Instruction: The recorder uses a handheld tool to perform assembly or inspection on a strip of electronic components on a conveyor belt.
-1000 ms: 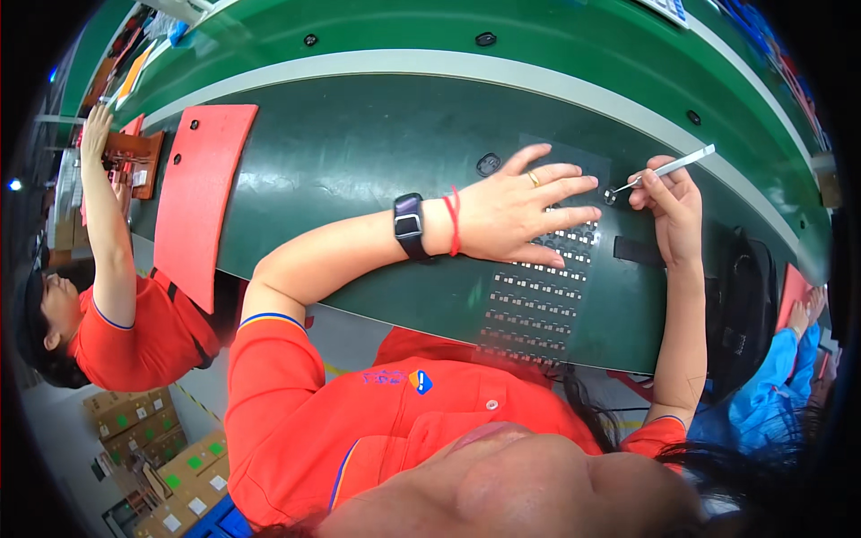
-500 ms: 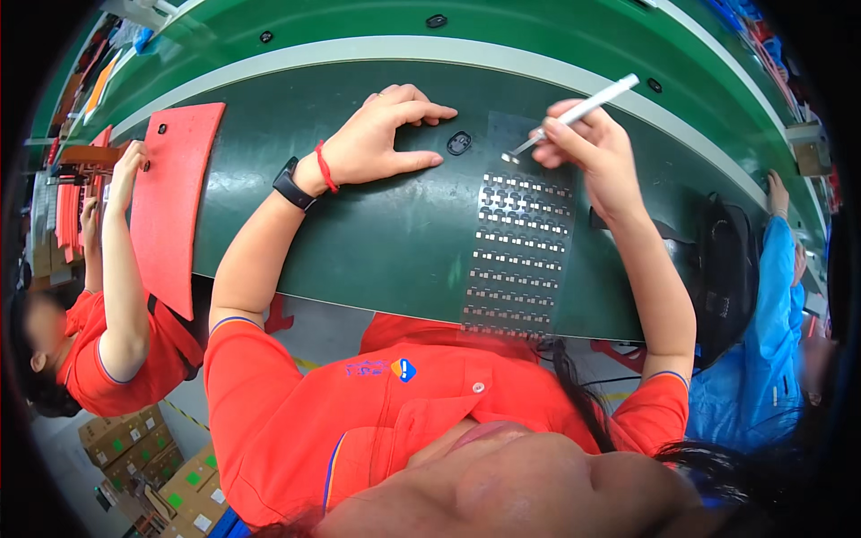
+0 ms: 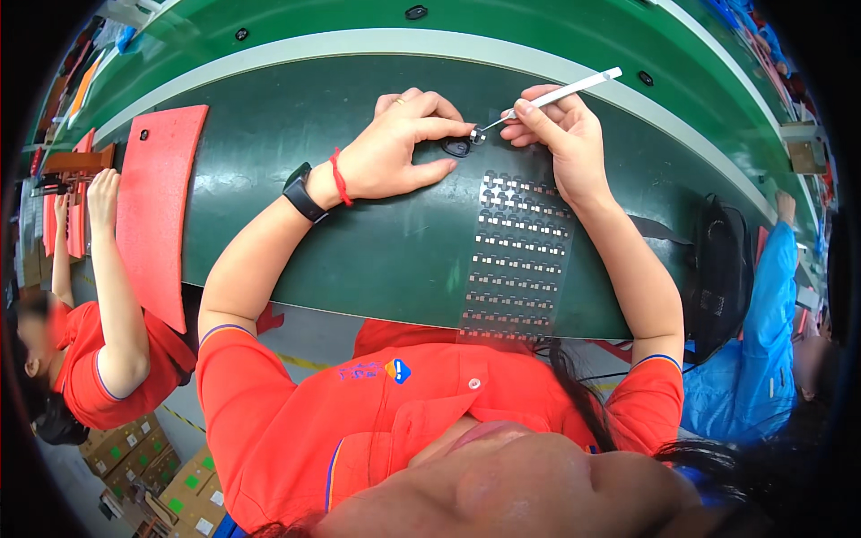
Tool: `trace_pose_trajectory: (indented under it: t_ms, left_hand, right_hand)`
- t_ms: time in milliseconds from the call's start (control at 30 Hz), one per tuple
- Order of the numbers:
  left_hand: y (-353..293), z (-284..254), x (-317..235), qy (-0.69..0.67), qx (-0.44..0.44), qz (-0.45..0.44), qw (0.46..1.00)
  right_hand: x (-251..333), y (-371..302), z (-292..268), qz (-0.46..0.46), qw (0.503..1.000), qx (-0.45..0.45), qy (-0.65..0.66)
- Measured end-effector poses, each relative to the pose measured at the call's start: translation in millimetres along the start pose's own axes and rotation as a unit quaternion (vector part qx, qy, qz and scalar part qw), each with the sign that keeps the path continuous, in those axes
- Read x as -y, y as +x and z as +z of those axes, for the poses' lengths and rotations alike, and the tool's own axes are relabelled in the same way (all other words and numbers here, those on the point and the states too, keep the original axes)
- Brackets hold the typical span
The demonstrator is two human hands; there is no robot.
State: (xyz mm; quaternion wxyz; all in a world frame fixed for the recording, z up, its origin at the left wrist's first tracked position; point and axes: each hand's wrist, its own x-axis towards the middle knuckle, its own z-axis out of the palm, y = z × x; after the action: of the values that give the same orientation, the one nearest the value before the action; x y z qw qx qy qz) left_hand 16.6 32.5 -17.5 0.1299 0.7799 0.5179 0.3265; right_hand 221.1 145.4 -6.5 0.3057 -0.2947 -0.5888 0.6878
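Note:
My right hand (image 3: 563, 134) pinches a white pen-like tool (image 3: 574, 87) with a thin metal tip. A small black-and-white sticker piece (image 3: 478, 135) is at that tip, above the right edge of a black oval plastic part (image 3: 456, 147) on the table. My left hand (image 3: 414, 139) steadies this part between thumb and index finger, and the index fingertip meets the sticker piece. Just in front lies a clear sheet (image 3: 473, 269) with rows of small black-and-white sticker pieces. Its far end passes near my right hand.
The green table (image 3: 386, 260) has a conveyor belt (image 3: 332, 31) beyond it, carrying a few black oval parts (image 3: 416, 13). A pink foam mat (image 3: 161, 206) lies at the left, beside a co-worker in red. A black bag (image 3: 722, 269) sits at the right near a person in blue.
My right hand has moved left, bringing the tool and the sticker piece from the sheet to the black oval part. My left hand has closed in around that part.

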Motion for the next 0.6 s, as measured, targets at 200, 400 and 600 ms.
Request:
trace_pose_trajectory:
  t_ms: [200,400,600]
  left_hand:
    - [-4,-3,1,0.017,-0.052,-0.064,0.996]
    - [-5,-5,0,0.013,-0.041,-0.072,0.996]
    - [-7,-8,-5,0.015,-0.028,-0.089,0.995]
  right_hand:
    - [1,4,9,0.004,1.0,0.015,-0.015]
    - [1,2,15,0.007,0.999,0.035,-0.022]
    - [0,0,17,0.009,0.999,0.038,-0.022]
